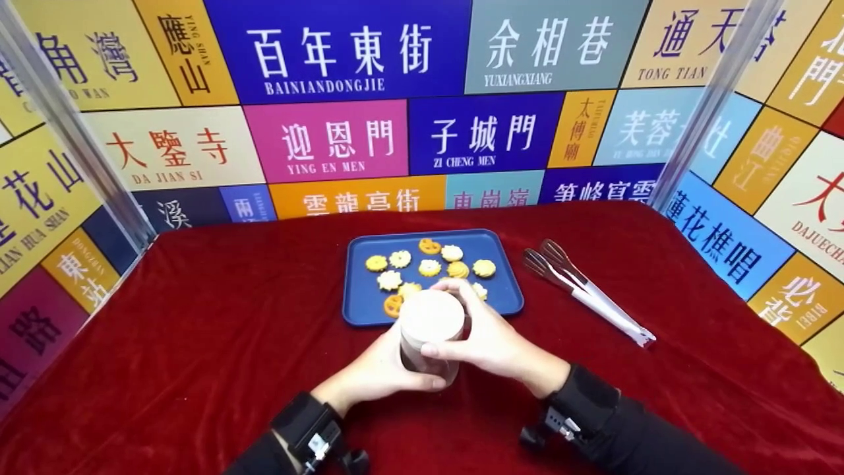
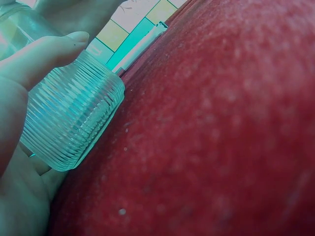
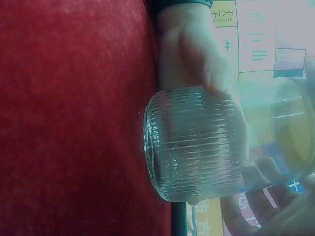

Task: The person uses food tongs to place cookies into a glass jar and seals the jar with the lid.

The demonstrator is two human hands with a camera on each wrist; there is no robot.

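Head view: the left hand [image 1: 376, 371] curls round a ribbed clear jar [image 1: 422, 361]; the right hand [image 1: 493, 340] grips its pale lid [image 1: 432, 316]. The blue tray's [image 1: 502, 293] near edge lies just beyond; red cloth [image 1: 231, 316] stretches wide leftward, with tongs [image 1: 593, 297] rightward. The jar's long axis runs roughly upright, lid up.

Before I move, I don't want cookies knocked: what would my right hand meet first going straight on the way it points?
Apart from the jar it holds, your right hand would probably meet cookies on the blue tray first, though height is unclear; it might pass above.
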